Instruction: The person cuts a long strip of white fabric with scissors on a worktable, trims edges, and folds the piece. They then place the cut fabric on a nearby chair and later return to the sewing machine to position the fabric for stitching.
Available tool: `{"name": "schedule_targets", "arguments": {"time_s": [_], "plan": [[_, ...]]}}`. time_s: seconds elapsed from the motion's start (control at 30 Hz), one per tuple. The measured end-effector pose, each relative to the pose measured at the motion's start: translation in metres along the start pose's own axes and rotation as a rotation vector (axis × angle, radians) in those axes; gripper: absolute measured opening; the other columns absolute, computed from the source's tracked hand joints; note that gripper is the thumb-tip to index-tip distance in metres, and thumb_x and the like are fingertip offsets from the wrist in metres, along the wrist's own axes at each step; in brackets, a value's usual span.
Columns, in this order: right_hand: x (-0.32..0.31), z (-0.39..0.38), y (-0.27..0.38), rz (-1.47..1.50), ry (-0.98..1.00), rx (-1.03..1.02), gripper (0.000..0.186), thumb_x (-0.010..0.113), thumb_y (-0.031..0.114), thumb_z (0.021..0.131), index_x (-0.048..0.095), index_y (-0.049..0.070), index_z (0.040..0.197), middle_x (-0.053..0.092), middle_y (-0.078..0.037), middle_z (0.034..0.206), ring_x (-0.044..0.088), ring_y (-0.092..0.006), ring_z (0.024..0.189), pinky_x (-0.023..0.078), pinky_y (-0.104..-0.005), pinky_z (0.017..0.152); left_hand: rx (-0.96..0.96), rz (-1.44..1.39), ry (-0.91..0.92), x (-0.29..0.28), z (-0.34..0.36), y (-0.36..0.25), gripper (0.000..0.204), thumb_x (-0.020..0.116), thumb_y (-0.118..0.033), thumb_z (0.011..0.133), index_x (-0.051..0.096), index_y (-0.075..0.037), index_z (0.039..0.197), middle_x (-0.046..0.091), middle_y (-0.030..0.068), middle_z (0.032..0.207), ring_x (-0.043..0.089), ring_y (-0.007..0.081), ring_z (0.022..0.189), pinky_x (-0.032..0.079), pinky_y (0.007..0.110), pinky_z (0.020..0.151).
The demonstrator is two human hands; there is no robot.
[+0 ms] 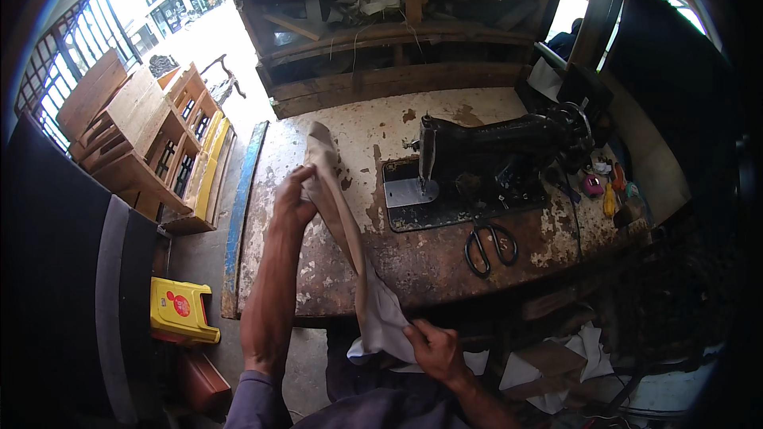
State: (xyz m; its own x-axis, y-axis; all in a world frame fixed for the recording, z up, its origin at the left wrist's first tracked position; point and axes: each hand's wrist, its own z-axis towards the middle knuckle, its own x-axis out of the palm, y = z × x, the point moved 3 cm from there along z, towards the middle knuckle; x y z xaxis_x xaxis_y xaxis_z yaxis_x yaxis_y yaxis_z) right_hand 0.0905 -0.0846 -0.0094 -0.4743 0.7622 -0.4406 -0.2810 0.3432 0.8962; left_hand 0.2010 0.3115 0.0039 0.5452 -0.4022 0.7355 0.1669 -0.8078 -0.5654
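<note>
A long strip of beige fabric point(340, 222) with a paler underside stretches from the tabletop down toward my lap. Near its far end, my left hand point(296, 195) grips it, thumb and fingers closed on the edge. Lower down, by the front edge of the table, my right hand point(437, 351) pinches the near part, where the cloth widens and folds over. To the right of the strip stands a black sewing machine point(493, 139) with a shiny metal plate beneath its needle end. Black-handled scissors point(490, 249) lie in front of the machine.
The worn wooden table point(318, 278) has peeling paint. Small items, including a pink tape measure point(592, 184), sit at its right. A wooden shelf point(342, 83) stands behind. Left are wooden crates point(159, 135) and a yellow stool point(181, 310). Fabric scraps point(556, 369) lie at lower right.
</note>
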Motion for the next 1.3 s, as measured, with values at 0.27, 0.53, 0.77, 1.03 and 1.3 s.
{"name": "schedule_targets", "arguments": {"time_s": [0.27,0.53,0.77,1.03,1.3], "plan": [[-0.029,-0.051,-0.04,0.2,0.104,0.283,0.029,0.063,0.031,0.105,0.071,0.004,0.097,0.059,-0.014,0.069,0.055,-0.0116,0.063,0.047,-0.0335,0.061,0.179,-0.31,0.156,-0.09,0.073,-0.08,0.026,0.049,-0.021,0.112,0.061,0.002,0.115,0.071,0.0179,0.108,0.072,0.0304,0.095,0.063,0.047,0.092],[-0.062,-0.07,-0.054,0.115,0.175,0.364,0.027,0.066,0.028,0.103,0.073,0.003,0.097,0.061,-0.012,0.07,0.06,-0.0108,0.065,0.048,-0.0319,0.063,0.621,0.451,-0.02,-0.121,0.072,-0.137,0.019,0.055,-0.016,0.107,0.065,0.0,0.102,0.065,0.0086,0.084,0.065,0.02,0.065,0.058,0.031,0.061],[-0.079,-0.098,-0.089,0.131,0.063,0.496,0.031,0.066,0.027,0.103,0.072,-0.002,0.095,0.065,-0.003,0.076,0.057,-0.0085,0.076,0.047,-0.0298,0.069,0.52,-0.038,0.343,-0.099,0.033,-0.187,0.025,0.048,-0.026,0.111,0.049,-0.014,0.089,0.04,-0.0032,0.067,0.033,0.0087,0.047,0.031,0.024,0.041],[-0.072,-0.087,-0.077,0.176,0.111,0.364,0.035,0.067,0.033,0.103,0.073,-0.001,0.099,0.065,-0.004,0.076,0.056,-0.0085,0.075,0.046,-0.0294,0.069,1.125,1.164,-0.628,-0.059,-0.056,-0.128,0.035,0.064,-0.026,0.103,0.062,0.0,0.125,0.069,0.0172,0.118,0.065,0.0289,0.107,0.05,0.04,0.095],[-0.07,-0.071,-0.074,-0.014,0.208,0.25,0.026,0.063,0.026,0.107,0.071,0.002,0.113,0.066,-0.005,0.083,0.061,-0.014,0.076,0.051,-0.0326,0.07,0.974,1.567,-0.166,-0.012,-0.213,0.082,0.025,0.07,-0.008,0.093,0.065,0.001,0.116,0.065,0.021,0.118,0.059,0.0394,0.121,0.045,0.05,0.107]]}}
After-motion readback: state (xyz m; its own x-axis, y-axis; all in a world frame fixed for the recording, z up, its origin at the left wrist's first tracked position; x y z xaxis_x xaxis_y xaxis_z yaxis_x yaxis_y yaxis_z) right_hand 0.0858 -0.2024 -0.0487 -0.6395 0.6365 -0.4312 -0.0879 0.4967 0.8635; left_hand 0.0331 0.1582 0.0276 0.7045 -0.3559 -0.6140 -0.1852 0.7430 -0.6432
